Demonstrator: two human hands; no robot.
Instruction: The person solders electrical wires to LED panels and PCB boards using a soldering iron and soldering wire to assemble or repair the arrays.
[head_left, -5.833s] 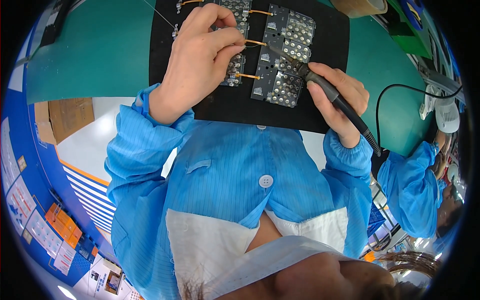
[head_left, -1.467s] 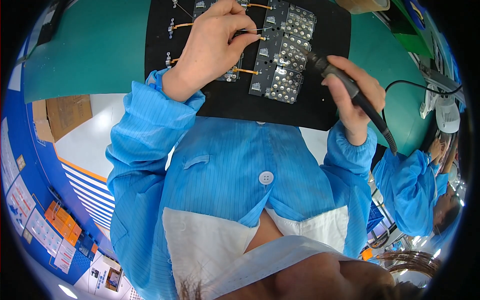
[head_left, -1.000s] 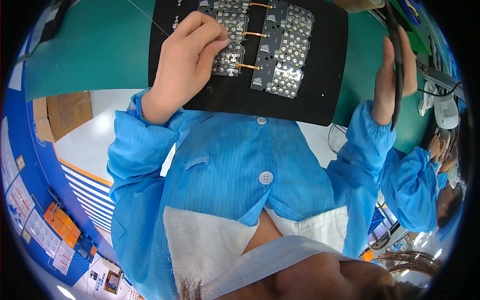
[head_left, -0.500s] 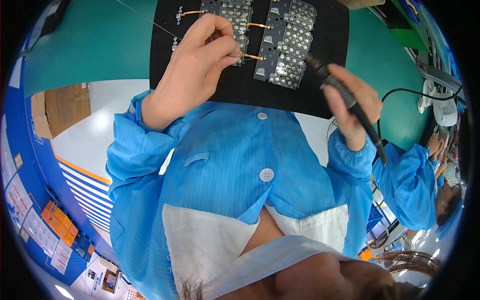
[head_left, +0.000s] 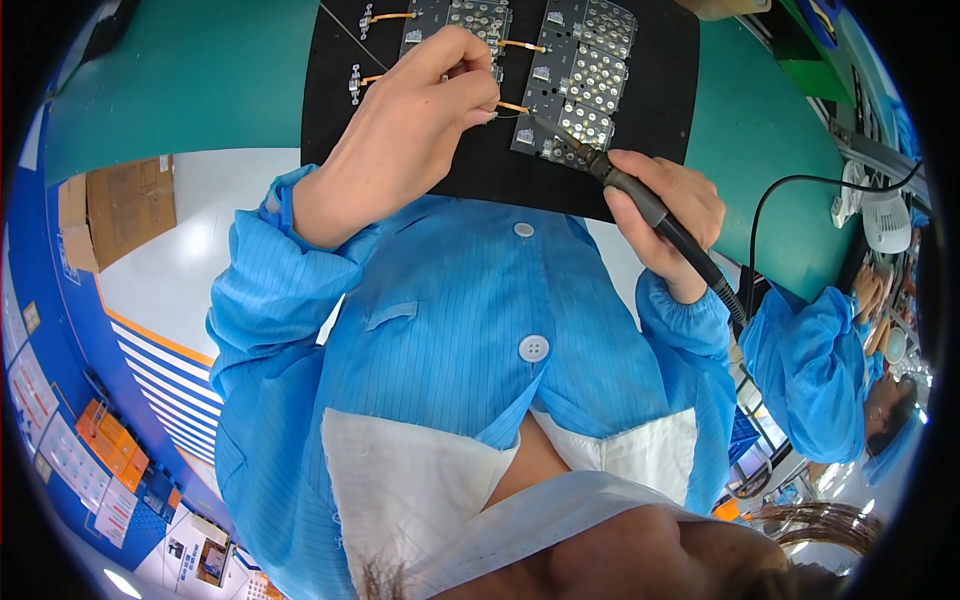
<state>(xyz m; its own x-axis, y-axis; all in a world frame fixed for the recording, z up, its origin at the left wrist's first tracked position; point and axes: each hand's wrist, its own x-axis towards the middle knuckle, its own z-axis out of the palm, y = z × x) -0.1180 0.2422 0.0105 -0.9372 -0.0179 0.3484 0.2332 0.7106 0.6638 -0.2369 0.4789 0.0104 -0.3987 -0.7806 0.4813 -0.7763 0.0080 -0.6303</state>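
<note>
My left hand is closed in a pinch over the left column of circuit boards. A thin solder wire runs into it from the upper left, and a fine end shows past the fingertips. In my right hand is a soldering iron, gripped like a pen. Its tip reaches the lowest board of the right column, by the end of a short orange lead. Another orange lead lies above it. My left fingers cover part of the left boards.
The boards lie on a black mat over a green tabletop. The iron's black cable curves off to the right. A cardboard box stands at left beyond the table. A co-worker in a blue sleeve sits at right.
The soldering iron has moved left, with its tip now at the lowest right board's lead. My left hand has shifted slightly right, still pinching.
</note>
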